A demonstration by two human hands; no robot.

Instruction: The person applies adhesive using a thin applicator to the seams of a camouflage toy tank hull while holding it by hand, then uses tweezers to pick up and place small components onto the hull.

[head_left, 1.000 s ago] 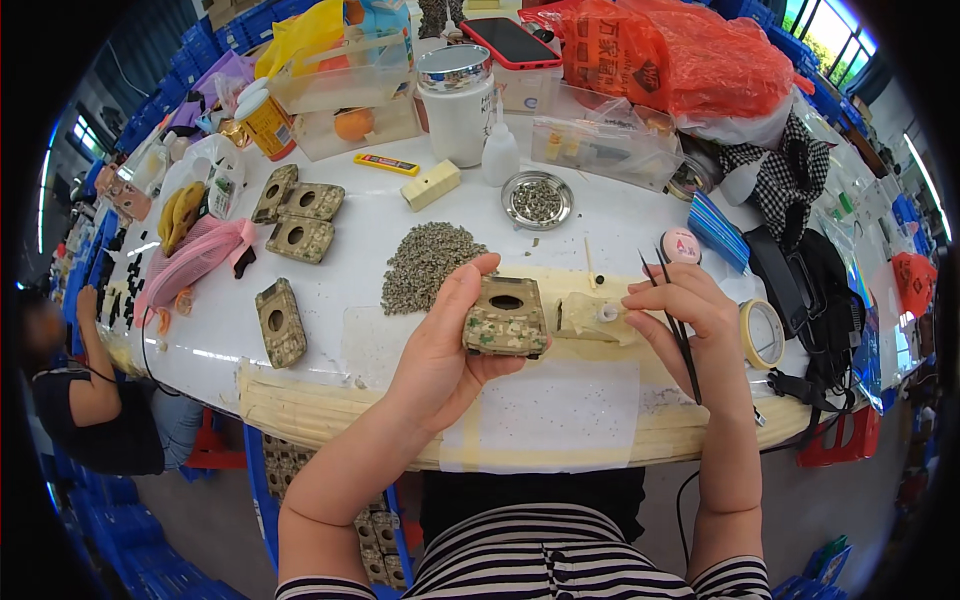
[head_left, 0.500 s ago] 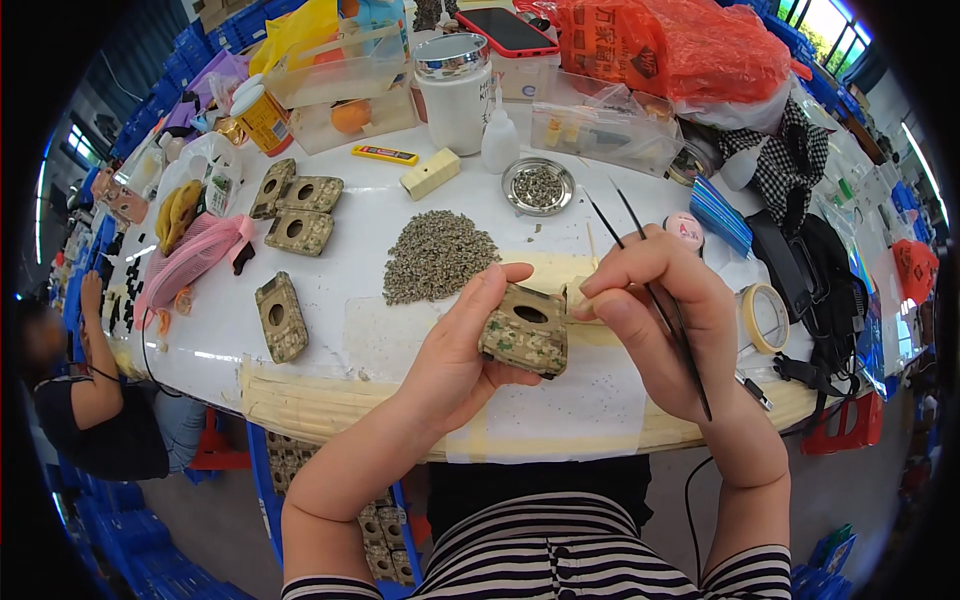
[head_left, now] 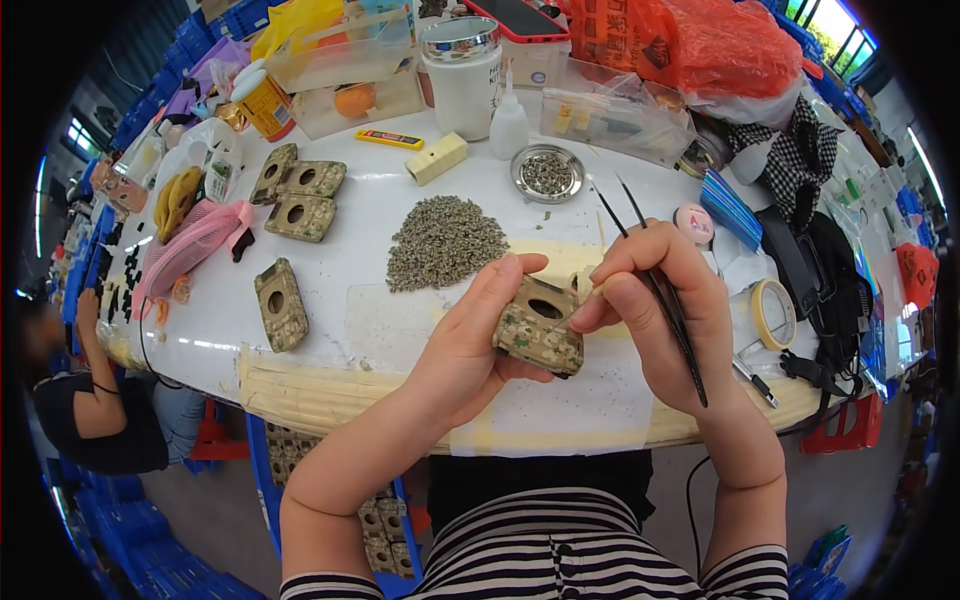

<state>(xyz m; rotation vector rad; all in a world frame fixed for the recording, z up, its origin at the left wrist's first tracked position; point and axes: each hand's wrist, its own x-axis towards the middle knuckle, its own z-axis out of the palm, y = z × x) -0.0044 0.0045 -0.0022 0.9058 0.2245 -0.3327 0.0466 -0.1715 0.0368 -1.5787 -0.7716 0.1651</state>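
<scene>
My left hand (head_left: 468, 335) grips a camouflage-patterned housing (head_left: 540, 345) with an oval hole in its face, tilted toward me. My right hand (head_left: 660, 300) is closed, with black tweezers (head_left: 672, 318) resting between its fingers, points away from me. Its thumb and forefinger pinch together at the housing's right edge; whatever lies between them is too small to make out. Beyond the hands lies a heap of small grey-brown metal parts (head_left: 445, 243). More of these fill a round metal dish (head_left: 547, 174). Another camouflage housing (head_left: 281, 305) lies to the left, with several more behind it.
Behind stand a white lidded jar (head_left: 463, 90), a squeeze bottle (head_left: 509, 125) and clear boxes (head_left: 620, 125). A yellow cutter (head_left: 390, 139) and a cream block (head_left: 437, 160) lie nearby. Tape (head_left: 770, 315) and a black bag (head_left: 825, 300) are at right. Another person (head_left: 95, 400) sits at far left.
The housing in my left hand has shifted slightly right and tilted. My right fingertips have come from beside it onto its right edge. The tweezers stay in my right hand.
</scene>
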